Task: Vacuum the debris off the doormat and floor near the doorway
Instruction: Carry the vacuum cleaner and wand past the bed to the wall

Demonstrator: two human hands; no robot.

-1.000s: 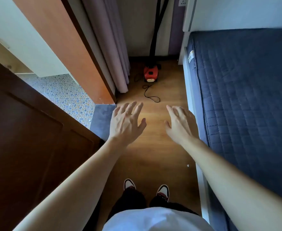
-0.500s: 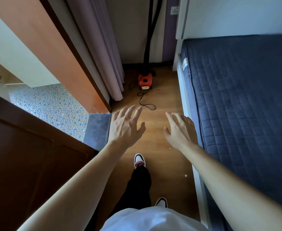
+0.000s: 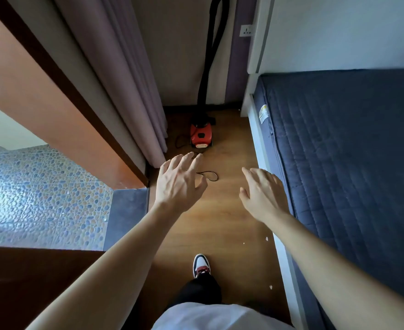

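Note:
A small red vacuum cleaner [image 3: 201, 136] stands on the wooden floor [image 3: 220, 220] against the far wall, its black hose [image 3: 211, 53] rising up the wall and its black cord [image 3: 208, 175] looped on the floor. My left hand [image 3: 178, 184] and my right hand [image 3: 263, 194] reach forward, fingers spread, holding nothing, well short of the vacuum. A grey doormat [image 3: 127, 215] lies at the doorway on the left. White crumbs [image 3: 266, 238] dot the floor near the bed.
A bed with a dark blue quilted mattress [image 3: 351, 175] fills the right side. A curtain [image 3: 129, 91] hangs left of the vacuum. Pebble-pattern tiles [image 3: 38, 196] lie beyond the doorway. A brown door [image 3: 29, 282] stands open at lower left. My shoe [image 3: 201, 265] is on the floor.
I have stepped forward along the floor; the vacuum cleaner is closer and more of the tiled floor shows. Both hands stay outstretched and empty.

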